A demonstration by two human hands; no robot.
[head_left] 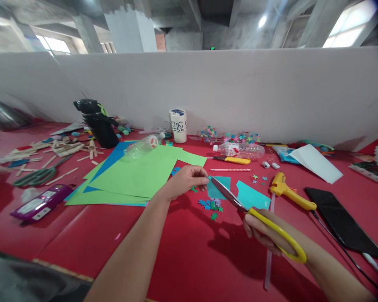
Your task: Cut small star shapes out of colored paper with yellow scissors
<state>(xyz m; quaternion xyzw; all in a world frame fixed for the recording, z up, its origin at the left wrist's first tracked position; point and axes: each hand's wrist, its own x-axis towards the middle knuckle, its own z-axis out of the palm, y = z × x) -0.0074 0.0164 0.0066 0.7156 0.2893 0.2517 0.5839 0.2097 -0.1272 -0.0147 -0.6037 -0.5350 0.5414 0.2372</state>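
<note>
My right hand (pixel 264 233) grips yellow-handled scissors (pixel 239 205), blades pointing up and left toward a teal paper piece (pixel 219 188). My left hand (pixel 187 180) pinches the left edge of that teal piece, just above the red table (pixel 182 251). A second teal cutout (pixel 253 196) lies to the right of the blades. Small coloured paper stars (pixel 211 205) are scattered below my left hand. A stack of green and blue paper sheets (pixel 135 176) lies to the left of my left hand.
A yellow glue gun (pixel 290 193), black sheet (pixel 340 222) and white paper (pixel 316 163) lie right. Two plastic bottles (pixel 239 149), a white cup (pixel 178 125), a yellow knife (pixel 236 160) and a pencil (pixel 231 170) sit behind. Green scissors (pixel 38 176), wooden sticks (pixel 59 149) and a purple case (pixel 42 202) lie left.
</note>
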